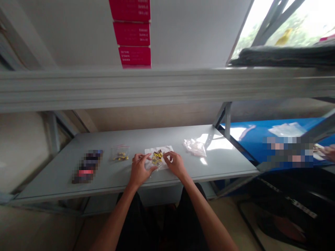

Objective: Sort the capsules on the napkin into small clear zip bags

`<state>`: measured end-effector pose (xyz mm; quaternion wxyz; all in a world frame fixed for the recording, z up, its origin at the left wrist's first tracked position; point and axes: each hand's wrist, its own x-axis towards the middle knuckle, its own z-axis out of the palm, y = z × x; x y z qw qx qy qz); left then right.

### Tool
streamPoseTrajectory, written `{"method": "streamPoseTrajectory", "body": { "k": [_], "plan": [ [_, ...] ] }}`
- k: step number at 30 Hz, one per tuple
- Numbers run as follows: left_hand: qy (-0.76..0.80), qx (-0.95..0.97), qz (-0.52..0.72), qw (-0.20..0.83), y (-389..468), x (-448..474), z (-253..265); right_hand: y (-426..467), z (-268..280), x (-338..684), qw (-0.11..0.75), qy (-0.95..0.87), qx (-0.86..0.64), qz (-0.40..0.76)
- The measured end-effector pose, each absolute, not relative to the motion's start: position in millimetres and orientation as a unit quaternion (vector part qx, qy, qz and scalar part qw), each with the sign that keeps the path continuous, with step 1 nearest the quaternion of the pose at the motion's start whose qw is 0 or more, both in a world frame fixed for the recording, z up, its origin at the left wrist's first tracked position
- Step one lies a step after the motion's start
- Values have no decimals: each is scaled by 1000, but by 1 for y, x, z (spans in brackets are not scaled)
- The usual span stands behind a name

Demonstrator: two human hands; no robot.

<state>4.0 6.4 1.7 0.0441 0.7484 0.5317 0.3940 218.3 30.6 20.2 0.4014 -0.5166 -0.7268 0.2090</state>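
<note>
A pile of small yellow and dark pieces (pixel 158 155) lies on a white sheet (pixel 169 150) near the table's front edge. Clear plastic (pixel 156 163) glints at the near side of the pile. To the left of it, my left hand (pixel 140 169) rests with thumb and fingers apart, the thumb tip close to the plastic. My right hand (pixel 175 164) is at the pile's right side, fingertips bent together in a pinch. Whatever is between those fingertips is too small to make out.
A clear zip bag (pixel 120 153) with similar pieces lies left, beside a blurred-out dark object (pixel 88 166). More clear bags (pixel 195 147) lie right. A shelf beam (pixel 167 87) crosses above, with red boxes (pixel 134 56). Another person's hand (pixel 330 152) shows at the blue table (pixel 251 139).
</note>
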Motion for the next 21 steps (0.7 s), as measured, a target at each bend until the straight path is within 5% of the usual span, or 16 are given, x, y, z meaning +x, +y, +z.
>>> {"method": "streamPoseTrajectory", "body": {
  "k": [9, 21],
  "plan": [
    [493, 733, 462, 78, 6, -1, 6, 16, 26, 190, 429, -715, -450, 320],
    [499, 776, 385, 16, 3, 2, 7, 13, 25, 189, 471, -684, -422, 363]
  ]
}}
